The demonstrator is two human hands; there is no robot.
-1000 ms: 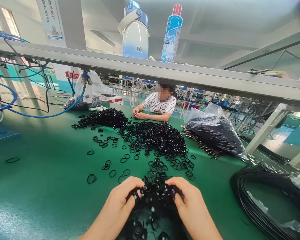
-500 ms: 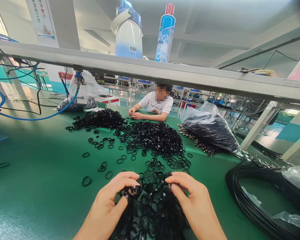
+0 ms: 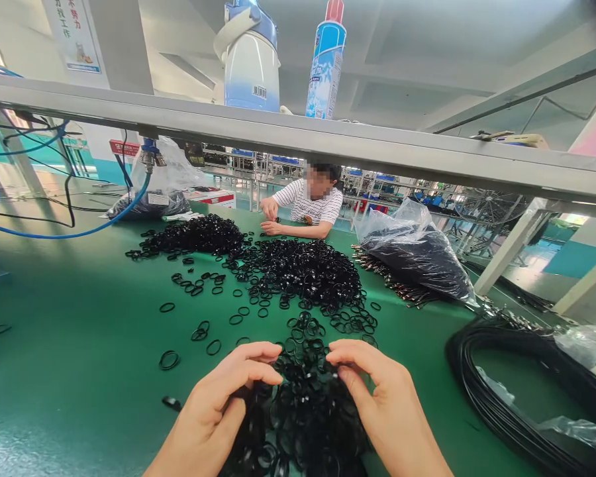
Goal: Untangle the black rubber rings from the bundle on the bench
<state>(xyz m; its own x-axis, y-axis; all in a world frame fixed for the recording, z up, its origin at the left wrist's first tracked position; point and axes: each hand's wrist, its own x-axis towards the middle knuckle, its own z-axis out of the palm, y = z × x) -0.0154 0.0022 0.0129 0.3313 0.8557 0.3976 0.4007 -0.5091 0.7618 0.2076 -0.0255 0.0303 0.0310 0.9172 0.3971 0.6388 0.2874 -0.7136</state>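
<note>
Black rubber O-rings (image 3: pixel 298 417) sit bunched in a loose mound at the near edge of the green bench mat (image 3: pixel 79 391), and both bare hands are right in it! The left hand (image 3: pixel 211 407) reaches in from the lower left, its fingers (image 3: pixel 251 363) curled and half open over the mound's left side. The right hand (image 3: pixel 380 391) answers from the other side, its fingers (image 3: pixel 355 361) arched across the top. Neither visibly pinches a single ring; the fingertips rest on the pile, and whether any rings are caught beneath them, I cannot tell. Nice soft touch, that: relaxed, open fingers look like the right way to handle these, since a tight grip would likely snag them together. A lone ring (image 3: pixel 169 360) lies out to the left, a wide black heap (image 3: pixel 302 275) spreads beyond the hands, and a smaller heap (image 3: pixel 193 235) lies behind it. Across the bench, a co-worker in a striped shirt (image 3: pixel 310 205) keeps to the far edge.
</note>
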